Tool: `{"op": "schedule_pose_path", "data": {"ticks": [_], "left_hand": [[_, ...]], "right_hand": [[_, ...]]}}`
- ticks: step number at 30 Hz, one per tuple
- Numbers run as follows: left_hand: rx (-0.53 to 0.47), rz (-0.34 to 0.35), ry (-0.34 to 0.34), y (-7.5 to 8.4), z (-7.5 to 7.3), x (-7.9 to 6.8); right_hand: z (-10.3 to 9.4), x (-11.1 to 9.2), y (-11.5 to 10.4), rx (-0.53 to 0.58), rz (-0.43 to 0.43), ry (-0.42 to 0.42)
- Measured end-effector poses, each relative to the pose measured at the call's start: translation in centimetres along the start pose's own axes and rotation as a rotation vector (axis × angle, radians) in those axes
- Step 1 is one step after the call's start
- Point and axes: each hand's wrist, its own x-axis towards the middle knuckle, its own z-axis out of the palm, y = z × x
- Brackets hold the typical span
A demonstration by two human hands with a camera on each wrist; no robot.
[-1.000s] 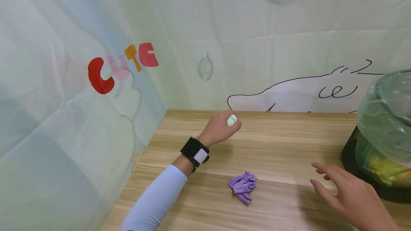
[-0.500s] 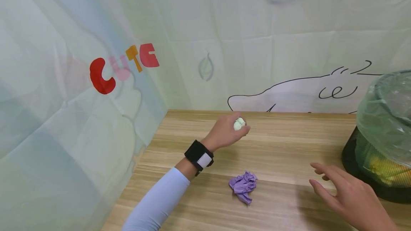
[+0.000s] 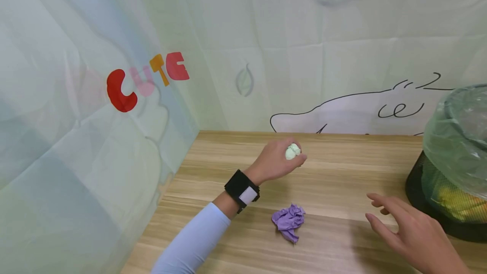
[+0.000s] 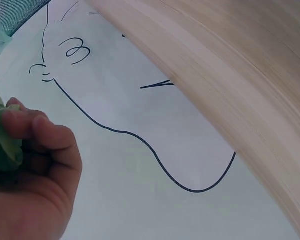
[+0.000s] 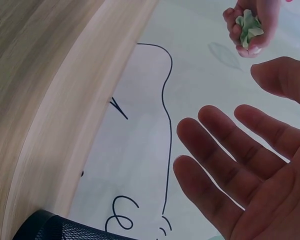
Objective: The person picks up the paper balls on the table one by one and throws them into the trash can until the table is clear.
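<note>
My left hand (image 3: 276, 160) grips a pale green crumpled paper ball (image 3: 292, 151) above the back middle of the table. In the left wrist view, curled fingers wrap round the paper ball (image 4: 4, 137), which the frame's left edge cuts off. The right wrist view shows the same paper ball (image 5: 249, 29) between the left fingers. Relaxed and holding nothing, my right hand (image 3: 414, 231) hovers at the front right, its fingers spread in the right wrist view. A crumpled purple paper (image 3: 289, 222) lies on the table between the hands, nearer the front than the left hand.
A black mesh bin (image 3: 418, 181) lined with a translucent green bag (image 3: 443, 138) stands at the right, just beyond my right hand; something yellow shows through its mesh. Printed cloth (image 3: 228, 20) hangs behind and to the left of the wooden table (image 3: 342, 164).
My left hand has moved to the right and slightly toward me, carrying the green paper ball. The right hand and the purple paper have stayed nearly where they were.
</note>
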Motion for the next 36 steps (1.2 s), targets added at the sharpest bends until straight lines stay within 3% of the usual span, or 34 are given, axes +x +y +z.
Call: {"op": "schedule_pose_path", "data": {"ticks": [9,18,24,30,36], "left_hand": [[-0.026,0.014,-0.020,0.8,0.5,-0.3],[-0.089,0.123,-0.059,1.8,1.1,-0.5],[-0.134,0.107,-0.038,2.5,1.5,-0.7],[-0.144,0.102,-0.062,3.1,1.8,-1.0],[-0.173,0.145,-0.084,3.6,2.1,-1.0]], "right_hand": [[0.0,0.0,-0.2,0.009,0.031,-0.021],[0.1,0.2,-0.5,0.022,0.026,-0.017],[0.2,0.2,-0.6,0.028,0.011,0.005],[0.2,0.3,-0.7,0.035,0.018,0.009],[0.2,0.4,-0.7,0.042,0.024,0.014]]}}
